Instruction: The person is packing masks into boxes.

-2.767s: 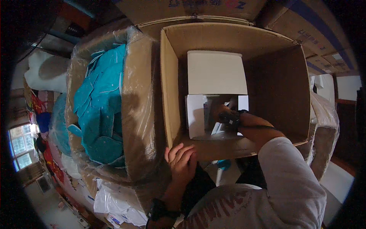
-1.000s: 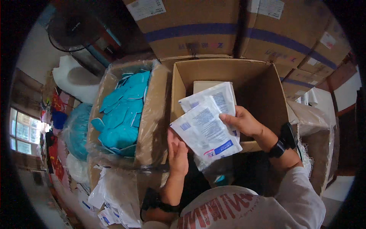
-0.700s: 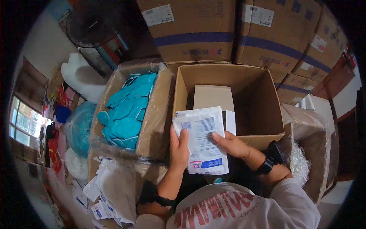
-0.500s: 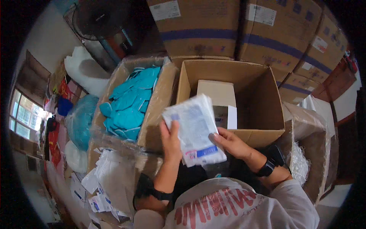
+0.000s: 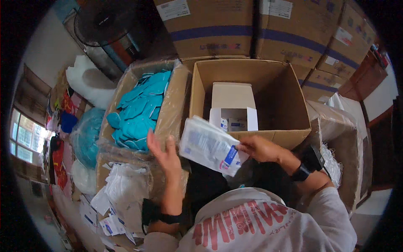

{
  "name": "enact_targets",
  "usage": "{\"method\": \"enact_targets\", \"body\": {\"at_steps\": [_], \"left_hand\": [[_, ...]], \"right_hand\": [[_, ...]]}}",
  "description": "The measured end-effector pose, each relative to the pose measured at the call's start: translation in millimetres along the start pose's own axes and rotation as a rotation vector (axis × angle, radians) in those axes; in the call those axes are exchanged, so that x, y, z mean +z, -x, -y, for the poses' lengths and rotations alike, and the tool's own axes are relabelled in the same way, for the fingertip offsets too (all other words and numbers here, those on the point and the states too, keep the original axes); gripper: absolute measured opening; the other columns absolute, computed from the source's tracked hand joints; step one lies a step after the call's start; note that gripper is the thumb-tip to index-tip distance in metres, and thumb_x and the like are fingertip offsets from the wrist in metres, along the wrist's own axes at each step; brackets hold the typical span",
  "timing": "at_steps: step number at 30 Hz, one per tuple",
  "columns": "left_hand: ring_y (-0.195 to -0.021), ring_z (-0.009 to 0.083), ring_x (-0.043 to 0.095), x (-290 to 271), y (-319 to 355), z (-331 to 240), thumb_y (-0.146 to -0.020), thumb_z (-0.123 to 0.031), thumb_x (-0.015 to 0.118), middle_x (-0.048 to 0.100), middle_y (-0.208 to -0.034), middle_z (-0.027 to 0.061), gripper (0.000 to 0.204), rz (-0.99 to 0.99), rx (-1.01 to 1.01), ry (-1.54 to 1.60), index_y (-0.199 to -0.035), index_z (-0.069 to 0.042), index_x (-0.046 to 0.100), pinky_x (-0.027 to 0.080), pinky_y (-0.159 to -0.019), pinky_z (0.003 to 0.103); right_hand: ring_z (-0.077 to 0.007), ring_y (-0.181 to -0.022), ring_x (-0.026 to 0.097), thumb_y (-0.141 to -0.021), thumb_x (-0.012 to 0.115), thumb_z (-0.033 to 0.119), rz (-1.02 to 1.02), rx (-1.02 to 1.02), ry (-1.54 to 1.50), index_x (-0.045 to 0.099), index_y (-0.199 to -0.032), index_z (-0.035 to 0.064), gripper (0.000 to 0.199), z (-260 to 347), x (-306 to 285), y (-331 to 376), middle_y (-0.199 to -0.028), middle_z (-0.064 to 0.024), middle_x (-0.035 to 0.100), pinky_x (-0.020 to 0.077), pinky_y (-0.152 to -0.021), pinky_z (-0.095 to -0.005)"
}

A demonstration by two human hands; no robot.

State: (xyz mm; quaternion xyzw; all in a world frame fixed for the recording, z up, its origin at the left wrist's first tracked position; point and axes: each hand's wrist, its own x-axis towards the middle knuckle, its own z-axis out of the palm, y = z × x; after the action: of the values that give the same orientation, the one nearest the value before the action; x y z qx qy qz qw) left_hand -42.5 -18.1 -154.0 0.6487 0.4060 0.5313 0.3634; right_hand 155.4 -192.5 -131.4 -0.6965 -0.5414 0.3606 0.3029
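A thin stack of white plastic packets (image 5: 208, 143) with blue and pink print hangs tilted in front of me. My right hand (image 5: 263, 149) pinches its right-hand edge between thumb and fingers. To the left of the packets, my left hand (image 5: 165, 156) is raised with its fingers apart, holding nothing and close to a box of teal masks. Beyond the packets stands an open cardboard box (image 5: 286, 135). Inside it sits a smaller white box (image 5: 232, 95) with its lid up, and printed packets (image 5: 237, 124) show within.
Teal cup-shaped masks (image 5: 140, 111) fill the plastic-lined carton at left. Below it lies a carton of loose white packaging (image 5: 124, 185). Stacked sealed cartons (image 5: 214, 35) wall off the back. White strands (image 5: 331, 166) lie in a carton at right. A fan (image 5: 100, 23) stands far left.
My left hand has let go of the packets and moved left, its fingers opening. The stack, now in my right hand alone, has tilted, uncovering the small box's front.
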Motion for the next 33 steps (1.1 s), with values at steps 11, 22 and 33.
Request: {"method": "enact_targets", "body": {"at_steps": [11,22,33], "left_hand": [[-0.07,0.0231,0.053,22,30,-58,-0.078,-0.016,0.051,0.052,-0.068,0.0051,0.008,1.189,0.85,-0.389,-0.073,-0.01,0.049,0.037,-0.06,0.036],[-0.073,0.0237,0.057,18,89,41,-0.088,-0.01,0.043,0.059,-0.08,0.013,0.014,1.103,-0.14,0.18,-0.092,-0.002,0.053,0.044,-0.069,0.03],[-0.076,0.014,0.054,22,114,71,-0.089,-0.014,0.045,0.059,-0.082,0.0117,0.016,1.07,-0.237,0.274,-0.091,-0.002,0.055,0.043,-0.071,0.027]], "right_hand": [[-0.0376,-0.07,0.056,-0.087,0.045,0.032,0.348,-0.154,0.302,0.058,-0.086,0.0047,0.03,17,-2,10,-0.075,-0.019,0.059,0.0444,-0.062,-0.0428],[-0.0222,-0.057,0.06,-0.075,0.054,0.022,0.193,-0.658,0.959,0.06,-0.077,0.0128,0.012,2,35,-7,-0.06,-0.0055,0.057,0.0473,-0.048,-0.0345],[-0.0239,-0.059,0.061,-0.069,0.054,0.015,0.259,-0.642,1.019,0.058,-0.071,0.0081,0.008,1,56,-4,-0.063,-0.0068,0.058,0.0487,-0.048,-0.0354]]}}
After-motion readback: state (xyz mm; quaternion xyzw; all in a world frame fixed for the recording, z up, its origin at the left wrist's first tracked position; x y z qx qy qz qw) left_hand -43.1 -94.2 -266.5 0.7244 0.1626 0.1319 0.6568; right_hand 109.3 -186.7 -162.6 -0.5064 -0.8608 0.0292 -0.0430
